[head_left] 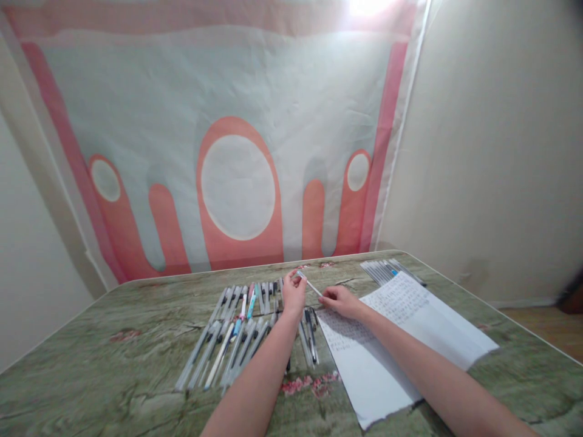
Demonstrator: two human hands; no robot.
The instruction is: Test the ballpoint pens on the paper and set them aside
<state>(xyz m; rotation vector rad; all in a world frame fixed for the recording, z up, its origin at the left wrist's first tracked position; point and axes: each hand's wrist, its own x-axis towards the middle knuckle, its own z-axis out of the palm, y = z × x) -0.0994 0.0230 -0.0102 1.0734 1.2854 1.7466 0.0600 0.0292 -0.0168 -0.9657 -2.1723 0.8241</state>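
From the left, on the table, we see pens in two rows: a back row, nearer to the far edge, and a front row, nearer to us. A pink-and-white pen and a turquoise pen stand out in the back row. Our left forearm passes above the right end of the front row; if it sinks while the hand works, we could push these pens out of line.

Our left hand has its fingertips closed on the upper end of a slim pale pen, which is held tilted in the air, toward the middle of the far edge. Some dark pens lie between the front row and the paper.

Our right hand pinches the lower end of the same slim pen. If the two hands pull unevenly, it could slip out and roll among the others. The written paper extends under our right forearm toward the right edge; a dragging arm could shift or crease it. Its top comes close to the thin sticks near the far right corner, so a shifted sheet could disturb them.
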